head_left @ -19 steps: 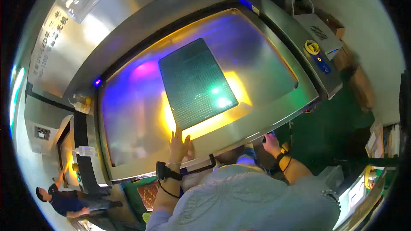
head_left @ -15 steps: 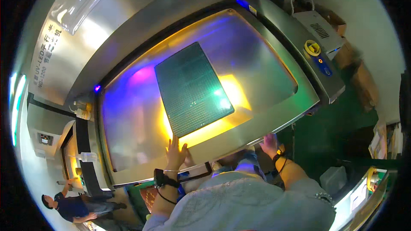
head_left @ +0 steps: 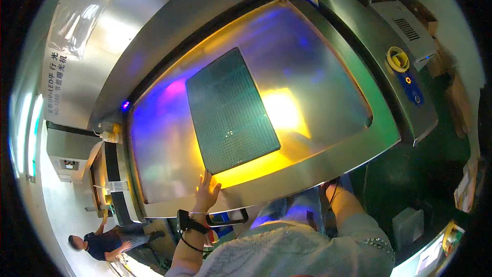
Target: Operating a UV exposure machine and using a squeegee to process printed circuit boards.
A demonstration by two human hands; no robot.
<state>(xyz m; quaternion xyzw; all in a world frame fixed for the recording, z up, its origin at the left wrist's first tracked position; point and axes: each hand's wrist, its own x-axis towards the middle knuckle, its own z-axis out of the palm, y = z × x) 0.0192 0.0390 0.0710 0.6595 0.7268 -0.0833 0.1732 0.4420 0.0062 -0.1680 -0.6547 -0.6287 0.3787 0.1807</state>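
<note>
A dark green rectangular sheet (head_left: 233, 115) with a fine grid pattern lies flat on the shiny metal bed (head_left: 164, 164) of a large machine. My left hand (head_left: 206, 195) rests at the bed's near side, fingers stretched out, fingertips at the sheet's near left corner. Nothing shows in its grasp. At the bed's front edge, right of my body, my right hand (head_left: 332, 184) is mostly hidden below the rim; its fingers cannot be made out.
A yellow tape roll (head_left: 398, 60) sits by a blue control panel on the machine's right side. A grey box with a handle (head_left: 405, 23) stands beyond. At the far left another person (head_left: 102, 243) stands by other equipment. A black handle (head_left: 228, 218) projects from the front.
My right hand has dropped from the front rim to below it. My left hand stays at the sheet's near left corner, and the view has shifted slightly.
</note>
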